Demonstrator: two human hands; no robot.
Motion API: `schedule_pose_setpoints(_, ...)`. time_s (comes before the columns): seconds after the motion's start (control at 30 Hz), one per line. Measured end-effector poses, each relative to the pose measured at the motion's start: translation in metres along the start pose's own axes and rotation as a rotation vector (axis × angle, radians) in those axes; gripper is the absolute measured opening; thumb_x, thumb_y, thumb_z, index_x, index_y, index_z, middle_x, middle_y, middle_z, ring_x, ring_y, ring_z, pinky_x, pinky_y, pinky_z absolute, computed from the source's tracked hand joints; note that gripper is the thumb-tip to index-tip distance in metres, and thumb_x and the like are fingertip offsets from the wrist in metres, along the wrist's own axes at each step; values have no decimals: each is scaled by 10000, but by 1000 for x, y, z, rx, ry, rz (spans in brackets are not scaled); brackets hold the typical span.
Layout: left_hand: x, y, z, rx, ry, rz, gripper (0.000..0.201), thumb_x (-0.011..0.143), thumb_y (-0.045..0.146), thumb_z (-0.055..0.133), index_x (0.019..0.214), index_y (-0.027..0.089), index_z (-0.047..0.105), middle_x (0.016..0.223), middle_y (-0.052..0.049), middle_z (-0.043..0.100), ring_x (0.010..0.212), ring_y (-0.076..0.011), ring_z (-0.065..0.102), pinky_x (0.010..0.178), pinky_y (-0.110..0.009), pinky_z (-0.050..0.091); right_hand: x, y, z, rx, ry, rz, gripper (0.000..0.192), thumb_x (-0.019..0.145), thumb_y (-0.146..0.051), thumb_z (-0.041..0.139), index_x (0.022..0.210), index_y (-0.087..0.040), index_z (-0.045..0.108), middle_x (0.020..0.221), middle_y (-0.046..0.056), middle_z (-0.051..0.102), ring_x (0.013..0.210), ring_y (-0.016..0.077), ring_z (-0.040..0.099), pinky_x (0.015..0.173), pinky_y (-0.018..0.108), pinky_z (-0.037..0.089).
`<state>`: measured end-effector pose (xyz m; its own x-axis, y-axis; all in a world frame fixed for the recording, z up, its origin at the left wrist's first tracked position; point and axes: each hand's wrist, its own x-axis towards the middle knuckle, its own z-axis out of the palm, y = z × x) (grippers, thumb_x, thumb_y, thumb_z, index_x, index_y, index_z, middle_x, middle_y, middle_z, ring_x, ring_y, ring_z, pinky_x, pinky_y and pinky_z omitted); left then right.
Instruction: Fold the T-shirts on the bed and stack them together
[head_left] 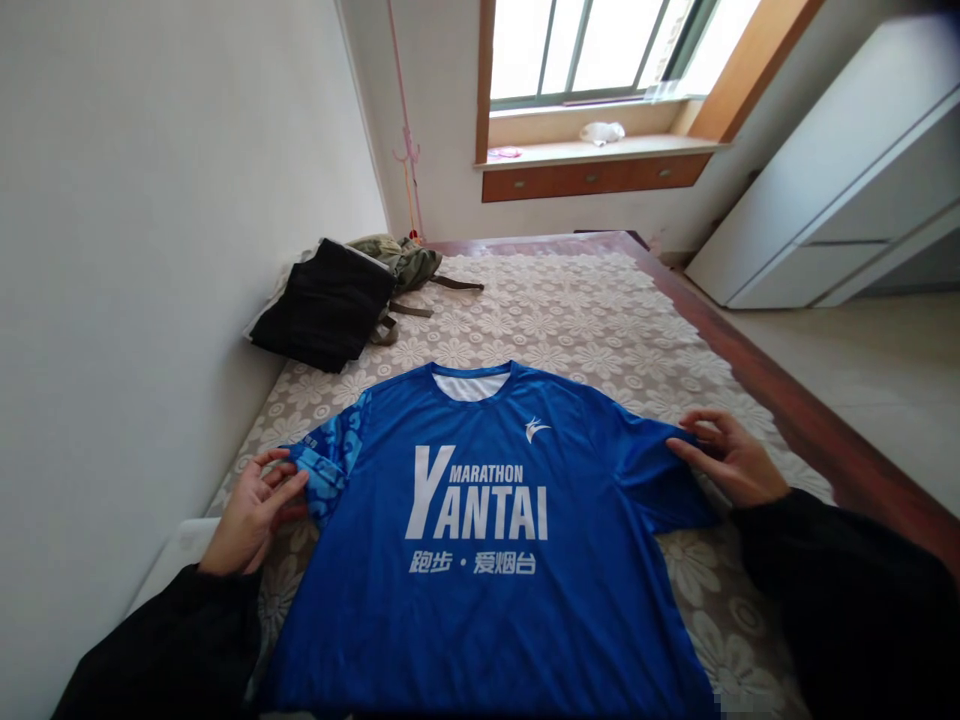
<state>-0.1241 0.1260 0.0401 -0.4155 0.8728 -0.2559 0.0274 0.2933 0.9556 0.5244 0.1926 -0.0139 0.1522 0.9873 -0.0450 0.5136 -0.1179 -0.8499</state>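
A blue T-shirt (480, 620) with white "Marathon Yantai" lettering lies spread front side up, its neckline pointing away from me. My left hand (259, 500) pinches the edge of the patterned light-blue sleeve on the left. On the other side, my right hand (731, 455) grips the plain blue sleeve near its upper outer corner between thumb and fingers. Both sleeves stretch outward from the shirt body. The shirt's lower hem runs out of view at the bottom.
The shirt rests on a floral-patterned cover (555, 310) over a wooden-edged surface. Folded black cloth (322, 305) and an olive-green bag (405, 262) lie at the back left, by the wall. A window sill (540, 152) and a white cabinet (840, 190) stand beyond.
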Motion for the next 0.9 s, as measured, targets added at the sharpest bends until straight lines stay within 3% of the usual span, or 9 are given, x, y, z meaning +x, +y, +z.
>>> schedule_pose_setpoints(0.1,-4,4,4,95,-34,44,982,566,415,971,1407,268,485,1114,-22,671,721,-160,665,516,-258,568,0,-3,-13,-116,-157,-75,752,662,-739,911,1186,-274,637,1177,137,807,1149,354,761,988,407,616)
schedule_pose_setpoints(0.2,-3,4,0,168,-97,84,907,637,456,894,1434,226,528,1274,-98,685,771,-168,670,530,-252,556,3,0,-28,-243,-322,-53,709,738,-671,873,1288,-286,644,1175,126,824,1116,353,781,971,416,619)
schedule_pose_setpoints(0.3,1,2,-9,295,-145,92,834,684,504,808,1431,191,608,1206,-97,725,786,-194,684,591,-281,577,2,4,-37,-316,-255,-22,611,705,-675,854,1146,-287,688,1035,107,832,1001,350,792,896,419,622)
schedule_pose_setpoints(0.43,4,-1,-14,550,-169,130,751,822,657,669,1423,207,688,992,-61,750,774,-236,698,697,-349,615,-9,1,-33,-81,-137,44,641,638,-721,892,1070,-300,673,1057,106,831,1038,343,780,886,386,636)
schedule_pose_setpoints(0.6,3,-6,-2,929,40,346,889,805,766,637,1448,153,675,1370,-187,708,1251,-402,686,1147,-536,537,-24,-11,-24,-25,-211,47,829,683,-633,935,1395,-319,648,1362,124,777,1296,368,723,1018,379,632)
schedule_pose_setpoints(0.67,2,-9,1,977,32,368,935,811,739,641,1518,128,615,1459,-215,652,1353,-428,636,1207,-559,492,-26,-14,-22,-54,-259,28,878,711,-587,942,1481,-318,616,1415,128,758,1321,374,716,1036,393,633)
schedule_pose_setpoints(0.77,2,-13,-2,974,13,365,811,851,599,614,1525,148,617,1390,-183,681,1102,-361,728,1114,-536,565,-29,-15,-22,-8,-295,63,838,743,-596,931,1470,-305,631,1373,115,783,1186,351,773,962,385,658)
schedule_pose_setpoints(0.83,2,-16,-7,954,34,374,690,858,469,582,1479,179,662,1361,-153,708,991,-319,737,1078,-515,589,-34,-15,-21,-26,-240,68,769,727,-649,928,1373,-294,705,1267,95,819,1004,309,795,857,355,662)
schedule_pose_setpoints(0.9,1,-17,-13,924,67,396,623,841,366,558,1427,210,703,1406,-129,716,1107,-334,738,1134,-512,565,-41,-15,-19,-73,-147,5,667,749,-736,879,1231,-282,790,1168,83,833,905,277,771,830,348,645)
